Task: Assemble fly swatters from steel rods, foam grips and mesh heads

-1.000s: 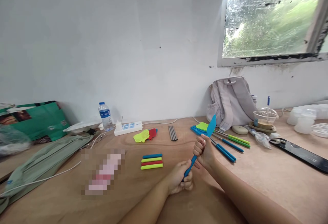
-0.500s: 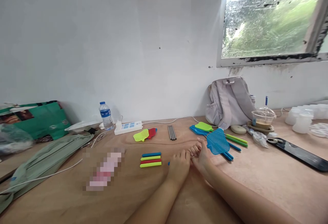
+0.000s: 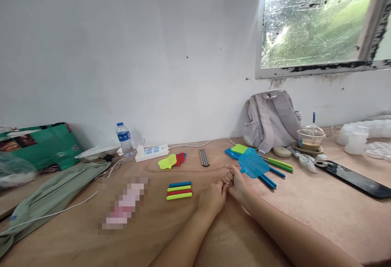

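My left hand [image 3: 212, 198] and my right hand [image 3: 236, 185] meet above the table, fingers curled and touching. A blue fly swatter [image 3: 253, 163] has its mesh head just beyond my right hand, its neck running into that grip. My left hand is closed around its handle end, which the fingers hide. Under and behind the mesh head lie more fly swatters, with a lime head [image 3: 239, 148], blue handles [image 3: 267, 182] and green handles [image 3: 280, 165]. To the left are a row of coloured handle sleeves [image 3: 179, 191], several grey metal rods [image 3: 204, 158] and lime and red swatter heads [image 3: 168, 161].
A white power strip [image 3: 152, 153] and a water bottle [image 3: 125, 140] stand by the wall. Further right are a grey backpack [image 3: 271, 120], a plastic cup [image 3: 310, 137], a black phone-like slab [image 3: 356, 179] and white bottles [image 3: 356, 141]. Green cloth [image 3: 58, 193] lies at left.
The swatter's mesh head has shifted slightly left and up with my right hand. My left hand has turned a little, and the blue tip beside it no longer shows.
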Motion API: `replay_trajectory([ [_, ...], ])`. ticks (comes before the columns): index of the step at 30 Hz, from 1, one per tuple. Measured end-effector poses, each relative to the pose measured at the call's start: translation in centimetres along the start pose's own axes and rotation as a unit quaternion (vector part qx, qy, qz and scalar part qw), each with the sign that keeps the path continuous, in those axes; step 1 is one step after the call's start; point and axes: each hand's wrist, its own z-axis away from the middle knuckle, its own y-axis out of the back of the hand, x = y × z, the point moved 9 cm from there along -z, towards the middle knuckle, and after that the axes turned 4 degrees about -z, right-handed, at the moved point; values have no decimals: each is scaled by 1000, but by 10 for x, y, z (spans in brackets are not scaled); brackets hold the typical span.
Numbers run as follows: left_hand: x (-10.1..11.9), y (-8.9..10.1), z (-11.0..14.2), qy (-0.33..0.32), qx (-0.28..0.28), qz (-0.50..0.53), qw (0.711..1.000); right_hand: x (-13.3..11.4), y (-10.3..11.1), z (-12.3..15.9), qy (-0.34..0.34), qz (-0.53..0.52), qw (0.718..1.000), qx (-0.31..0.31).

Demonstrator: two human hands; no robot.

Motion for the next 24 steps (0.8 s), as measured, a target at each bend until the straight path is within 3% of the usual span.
replay_trajectory([
  [14, -6, 3, -5, -7, 6, 3, 1000, -11, -14, 8, -29, -46, 997, -51],
  [18, -15, 6, 0, -1, 18, -19, 1000, -39, -7, -2, -7, -71, 995, -66],
  [24, -16, 13, 0, -91, 17, -31, 995, -87, 15, -17, 36, -107, 989, -90],
])
